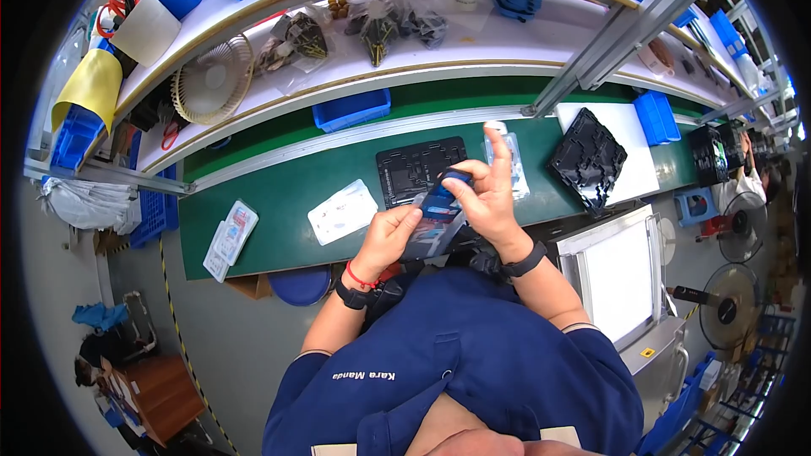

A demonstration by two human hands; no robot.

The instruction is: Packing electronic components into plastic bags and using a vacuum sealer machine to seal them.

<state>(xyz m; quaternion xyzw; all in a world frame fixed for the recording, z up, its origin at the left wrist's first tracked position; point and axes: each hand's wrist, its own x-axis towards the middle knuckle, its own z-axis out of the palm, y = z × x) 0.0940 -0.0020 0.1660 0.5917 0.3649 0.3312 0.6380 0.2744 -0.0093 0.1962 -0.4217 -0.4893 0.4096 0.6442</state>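
Observation:
Both my hands are raised above the green workbench [279,194] and grip one flat dark device with a blue patch [437,218]. My left hand [384,236] holds its lower left edge from below. My right hand [486,194] pinches its upper end, with the forefinger stretched upward. Just behind the hands a black moulded tray [414,171] lies flat on the bench, and a clear plastic packet [511,165] lies to the right of it, partly hidden by my right hand.
On the bench lie a white card [342,211] and a small packet [230,236] at the left, and a tilted black tray [587,159] on a white sheet at the right. A blue bin [352,110] sits under shelves holding a fan [211,80] and bagged parts. A white box [621,274] stands beside me.

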